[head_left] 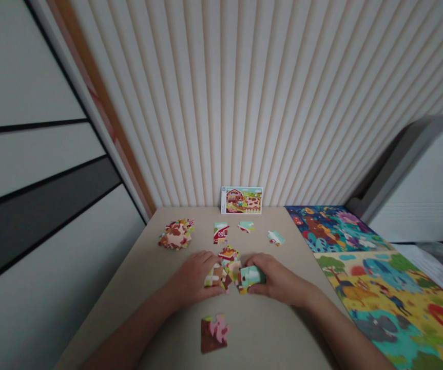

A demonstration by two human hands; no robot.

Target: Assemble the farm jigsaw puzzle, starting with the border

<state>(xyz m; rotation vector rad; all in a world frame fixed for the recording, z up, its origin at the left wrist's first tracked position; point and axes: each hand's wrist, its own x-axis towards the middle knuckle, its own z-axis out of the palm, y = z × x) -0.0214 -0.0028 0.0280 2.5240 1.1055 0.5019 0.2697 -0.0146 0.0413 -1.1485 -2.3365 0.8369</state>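
- Puzzle pieces [232, 268]: a loose, overlapping cluster on the table [267, 329], between the two hands.
- Right hand [273, 280]: thumb and fingers closed on a pale green piece [251, 276] at the cluster's right side.
- Left hand [196, 277]: curved around a brown-and-white piece [214, 276] at the cluster's left side; whether it grips or merely touches cannot be told.
- Pig piece [214, 333]: apart, on the near side.
- Beyond the hands: barn section [221, 233], two small green-and-white pieces [246, 226], and, farther left, a heap of pieces [175, 234].
- Picture card [242, 200]: upright against the ribbed panel [229, 103].
- Right edge: two colourful animal pictures [390, 293].
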